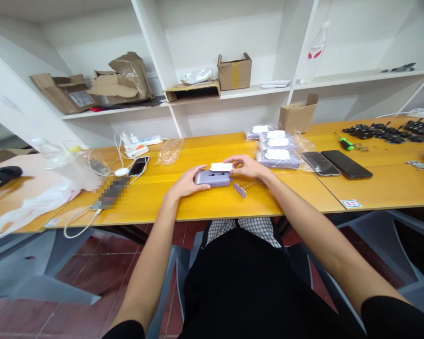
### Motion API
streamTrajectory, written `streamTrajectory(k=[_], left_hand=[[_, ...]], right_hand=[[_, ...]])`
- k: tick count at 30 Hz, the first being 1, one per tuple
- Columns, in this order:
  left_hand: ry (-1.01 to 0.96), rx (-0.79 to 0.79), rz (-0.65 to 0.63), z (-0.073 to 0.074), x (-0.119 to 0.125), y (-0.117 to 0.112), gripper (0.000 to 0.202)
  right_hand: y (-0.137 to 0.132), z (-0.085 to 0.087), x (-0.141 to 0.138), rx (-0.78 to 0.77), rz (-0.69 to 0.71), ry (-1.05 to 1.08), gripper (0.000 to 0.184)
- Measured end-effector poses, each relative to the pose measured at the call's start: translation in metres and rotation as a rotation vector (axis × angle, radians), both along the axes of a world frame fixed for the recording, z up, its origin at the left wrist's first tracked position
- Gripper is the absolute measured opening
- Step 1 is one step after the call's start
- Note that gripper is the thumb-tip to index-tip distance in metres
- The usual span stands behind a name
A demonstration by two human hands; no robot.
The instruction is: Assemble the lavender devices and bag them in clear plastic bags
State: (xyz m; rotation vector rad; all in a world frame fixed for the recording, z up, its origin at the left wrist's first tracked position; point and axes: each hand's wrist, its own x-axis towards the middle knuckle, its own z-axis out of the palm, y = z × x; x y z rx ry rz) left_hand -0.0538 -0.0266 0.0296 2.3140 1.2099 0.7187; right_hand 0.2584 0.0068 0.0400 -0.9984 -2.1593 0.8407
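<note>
My left hand grips the left end of a lavender plastic case with dark slots in its top, lying on the yellow table. In my right hand is a white ribbed piece, pinched at its right end just above the case. Whether the piece touches the case I cannot tell. Just right of the case lies a small lavender part with an oval opening. Farther back on the right, several similar lavender cases with white tops sit in clear plastic bags.
Two dark phones lie right of the bagged cases, with a green-handled screwdriver and black parts beyond. On the left are a power strip, a charging phone and a white plastic bag. Shelves with cardboard boxes stand behind.
</note>
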Motion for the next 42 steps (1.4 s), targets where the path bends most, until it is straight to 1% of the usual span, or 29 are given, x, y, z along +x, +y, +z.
streamTrajectory(k=[2, 6, 11, 15, 19, 24, 30, 35, 38, 42], left_hand=[[-0.039, 0.017, -0.002, 0.001, 0.002, -0.002, 0.083], [-0.053, 0.03, 0.015, 0.003, 0.005, -0.005, 0.079], [-0.005, 0.061, -0.016, 0.007, 0.007, -0.007, 0.058], [-0.007, 0.04, 0.017, 0.008, 0.008, -0.008, 0.063], [-0.009, 0.05, -0.008, 0.009, 0.008, -0.009, 0.062], [-0.004, 0.043, 0.001, 0.008, 0.008, -0.009, 0.06], [0.0, 0.052, 0.002, 0.006, 0.007, -0.004, 0.06], [-0.002, 0.023, -0.006, 0.004, 0.008, -0.003, 0.059], [0.006, 0.019, -0.036, 0.003, 0.009, -0.004, 0.058], [0.012, 0.01, -0.042, 0.003, 0.009, -0.004, 0.059]], right_hand=[[0.0, -0.003, 0.002, -0.006, -0.011, 0.011, 0.046], [-0.006, -0.008, 0.0, 0.001, 0.024, 0.02, 0.044], [-0.016, -0.011, -0.009, 0.073, 0.031, 0.014, 0.041], [-0.018, -0.009, -0.014, 0.055, 0.011, -0.009, 0.04], [-0.018, -0.008, -0.012, 0.061, 0.0, -0.022, 0.038], [-0.019, -0.011, -0.009, 0.077, -0.028, -0.011, 0.046], [-0.021, -0.012, -0.015, 0.116, -0.105, -0.026, 0.053], [-0.016, -0.015, -0.012, 0.139, -0.088, -0.002, 0.048], [-0.013, -0.018, -0.007, 0.149, -0.087, 0.009, 0.045], [-0.011, -0.02, -0.002, 0.148, -0.077, -0.013, 0.039]])
